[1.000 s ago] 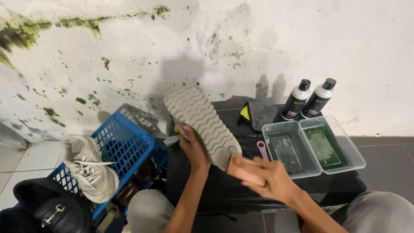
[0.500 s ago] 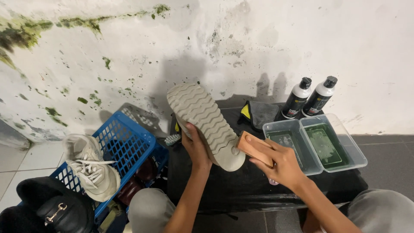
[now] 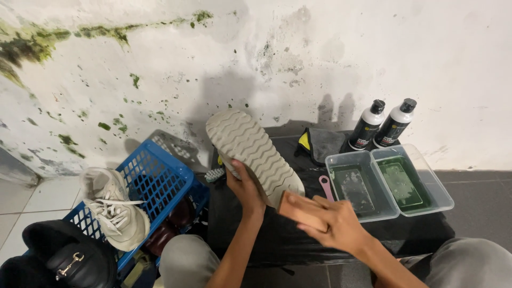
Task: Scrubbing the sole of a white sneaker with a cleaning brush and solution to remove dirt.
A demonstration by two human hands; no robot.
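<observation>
The left hand [image 3: 246, 188] had its fingers closed round a light, stiff beige shoe with a wavy rubber sole [image 3: 253, 153], held sole-up above the table, while the right hand [image 3: 336, 224] gripped a wooden-backed brush [image 3: 302, 209] against the heel.

Two bottles [image 3: 385, 124] – two trays [image 3: 392, 182] – two shoes [image 3: 250, 154], one basket [image 3: 154, 176].

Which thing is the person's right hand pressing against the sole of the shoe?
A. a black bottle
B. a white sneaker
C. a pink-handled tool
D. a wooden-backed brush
D: the right hand holds a wooden-backed brush at the heel end of the sole of the shoe, which the left hand holds up.
</observation>
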